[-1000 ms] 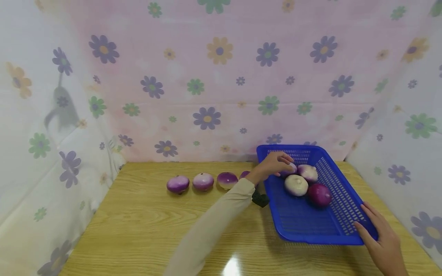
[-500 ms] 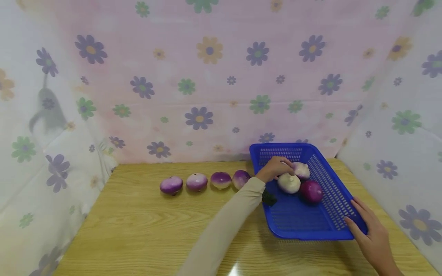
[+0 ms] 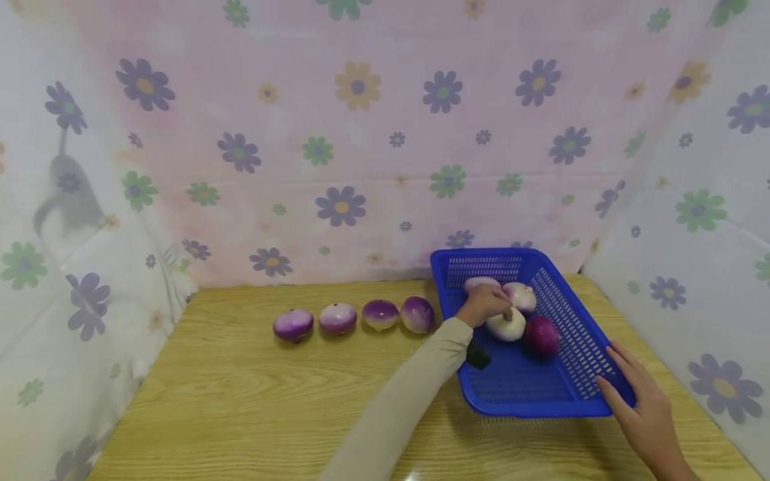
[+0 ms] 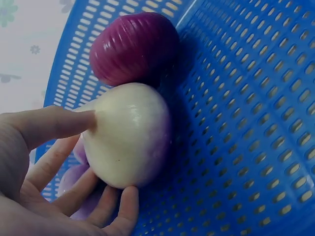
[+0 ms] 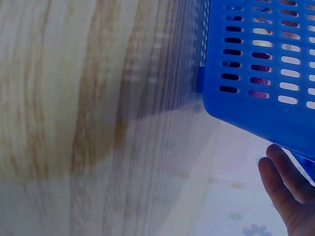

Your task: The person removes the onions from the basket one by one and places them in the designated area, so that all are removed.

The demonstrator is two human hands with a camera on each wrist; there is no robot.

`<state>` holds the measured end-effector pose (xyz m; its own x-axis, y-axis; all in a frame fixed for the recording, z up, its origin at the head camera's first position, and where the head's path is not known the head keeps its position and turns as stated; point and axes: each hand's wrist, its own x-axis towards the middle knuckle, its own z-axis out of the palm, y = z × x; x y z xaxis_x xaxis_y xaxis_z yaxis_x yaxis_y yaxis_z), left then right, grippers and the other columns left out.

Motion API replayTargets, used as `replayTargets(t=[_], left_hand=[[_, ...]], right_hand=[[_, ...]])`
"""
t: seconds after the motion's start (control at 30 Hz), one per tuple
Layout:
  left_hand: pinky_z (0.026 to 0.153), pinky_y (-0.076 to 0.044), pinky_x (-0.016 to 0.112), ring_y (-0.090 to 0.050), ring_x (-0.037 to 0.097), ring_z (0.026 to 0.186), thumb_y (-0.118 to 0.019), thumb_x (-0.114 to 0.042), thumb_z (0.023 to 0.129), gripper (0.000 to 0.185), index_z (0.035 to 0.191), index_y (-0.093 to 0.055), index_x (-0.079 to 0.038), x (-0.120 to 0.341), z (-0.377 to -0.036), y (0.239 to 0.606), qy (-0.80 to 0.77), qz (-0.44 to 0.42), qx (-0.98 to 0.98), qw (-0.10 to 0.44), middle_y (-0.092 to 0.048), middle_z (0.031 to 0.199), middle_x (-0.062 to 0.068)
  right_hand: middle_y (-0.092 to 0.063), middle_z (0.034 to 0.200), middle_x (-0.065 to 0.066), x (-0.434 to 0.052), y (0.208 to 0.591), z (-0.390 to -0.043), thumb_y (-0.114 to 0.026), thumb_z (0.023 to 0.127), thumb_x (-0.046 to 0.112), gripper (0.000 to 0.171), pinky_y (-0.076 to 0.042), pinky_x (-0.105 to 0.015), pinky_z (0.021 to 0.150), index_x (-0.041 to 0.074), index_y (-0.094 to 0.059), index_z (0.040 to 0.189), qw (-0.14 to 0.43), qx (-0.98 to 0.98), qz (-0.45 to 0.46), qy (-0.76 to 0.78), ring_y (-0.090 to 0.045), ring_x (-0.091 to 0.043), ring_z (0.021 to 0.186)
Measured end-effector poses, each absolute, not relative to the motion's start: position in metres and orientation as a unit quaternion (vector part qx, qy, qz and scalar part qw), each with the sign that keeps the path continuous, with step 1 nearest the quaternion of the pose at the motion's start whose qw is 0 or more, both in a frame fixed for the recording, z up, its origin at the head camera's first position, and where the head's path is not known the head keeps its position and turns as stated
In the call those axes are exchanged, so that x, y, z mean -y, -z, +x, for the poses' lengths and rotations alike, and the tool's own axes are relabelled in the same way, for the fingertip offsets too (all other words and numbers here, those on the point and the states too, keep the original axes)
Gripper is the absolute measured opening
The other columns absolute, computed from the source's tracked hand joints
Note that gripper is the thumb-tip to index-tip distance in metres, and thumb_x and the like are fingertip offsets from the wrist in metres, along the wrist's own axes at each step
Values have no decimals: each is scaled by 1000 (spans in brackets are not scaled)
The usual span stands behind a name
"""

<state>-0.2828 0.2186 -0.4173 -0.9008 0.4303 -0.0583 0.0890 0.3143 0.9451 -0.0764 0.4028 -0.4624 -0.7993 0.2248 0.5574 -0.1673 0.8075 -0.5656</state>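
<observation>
While your right hand (image 3: 645, 415) grips the near right corner of the blue basket (image 3: 541, 409), with the thumb inside the rim and the fingers outside, the container stands on the wooden table (image 3: 259, 407). Farther in, your left hand (image 3: 488, 304) holds the pale bulb (image 3: 506, 328) inside the basket, beside the dark red bulb (image 3: 543, 336). Its thumb presses near the neck; its fingers curl round the opposite side, spread about as wide as the bulb. Whether the bulb is clear of the basket floor cannot be told. The step in hand appears to be securing this grip. The next move calls for an even hold on the smooth skin and a steady basket. Behind lie a purple-and-white bulb (image 3: 521, 298) and a partly hidden bulb (image 3: 480, 282). Left of the basket, four purple bulbs (image 3: 338, 320) form a row. Beyond hangs a floral cloth (image 3: 265, 200).
</observation>
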Motion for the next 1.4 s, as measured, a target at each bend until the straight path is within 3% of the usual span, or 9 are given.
replayTargets(t=[0.1, 0.2, 0.3, 0.37, 0.6, 0.83, 1.0, 1.27, 1.4], left_hand=[[59, -48, 19, -50, 7, 68, -72, 14, 58, 26, 82, -73, 3, -220, -281, 419, -566, 163, -791, 165, -66, 74, 1], [65, -55, 36, -52, 12, 67, -71, 17, 59, 31, 87, -72, 1, -220, -280, 420, -575, 148, -781, 195, -65, 76, 0], [70, -53, 54, -54, 18, 68, -72, 16, 61, 36, 90, -72, -4, -220, -279, 420, -570, 127, -780, 227, -61, 78, -1], [72, -51, 58, -56, 20, 71, -72, 16, 62, 37, 92, -71, -7, -220, -278, 420, -566, 112, -780, 242, -60, 81, -2], [78, -52, 51, -61, 18, 76, -76, 11, 67, 35, 96, -70, -7, -220, -279, 419, -565, 93, -775, 268, -62, 81, -1], [73, -53, 53, -66, 28, 72, -72, 17, 66, 37, 98, -66, 0, -215, -280, 421, -604, 105, -741, 273, -63, 78, 5], [75, -54, 49, -64, 22, 70, -76, 13, 67, 35, 96, -68, -4, -214, -280, 421, -597, 107, -747, 270, -65, 77, 4], [77, -53, 50, -64, 21, 72, -77, 8, 69, 32, 97, -67, -4, -217, -277, 423, -592, 131, -745, 278, -64, 78, 1], [74, -54, 50, -64, 22, 71, -75, 7, 71, 31, 99, -67, -3, -216, -277, 423, -591, 146, -738, 291, -64, 76, 2]], right_hand=[[-39, 147, 6, -402, 462, -77, -65, 86, 4, 55, -15, -2, 98, 10, -50, 138, 321, 895, -11, -309, -27, 12, 128], [-39, 147, 7, -401, 462, -76, -65, 86, 4, 55, -15, -2, 97, 10, -50, 138, 321, 895, -11, -309, -27, 12, 127], [-39, 147, 7, -400, 462, -76, -65, 86, 5, 55, -15, -1, 97, 11, -49, 138, 320, 895, -12, -310, -27, 13, 127], [-39, 147, 5, -399, 461, -76, -65, 86, 5, 54, -15, -1, 97, 11, -50, 138, 320, 895, -12, -311, -27, 13, 127], [-40, 147, 0, -398, 460, -78, -64, 87, 6, 54, -15, -3, 98, 11, -49, 139, 319, 897, -15, -307, -26, 13, 127], [-40, 147, 2, -397, 460, -79, -65, 86, 5, 54, -15, -4, 99, 9, -50, 138, 324, 894, -9, -309, -27, 12, 128], [-40, 146, 1, -396, 461, -78, -65, 86, 4, 54, -15, -3, 98, 8, -50, 137, 325, 893, -5, -311, -27, 11, 128], [-36, 146, 15, -398, 460, -75, -64, 88, 6, 54, -14, -3, 98, 10, -49, 139, 318, 895, -24, -313, -26, 12, 128], [-36, 147, 14, -398, 460, -75, -63, 88, 6, 53, -15, -2, 96, 11, -48, 139, 315, 896, -27, -312, -26, 13, 127]])
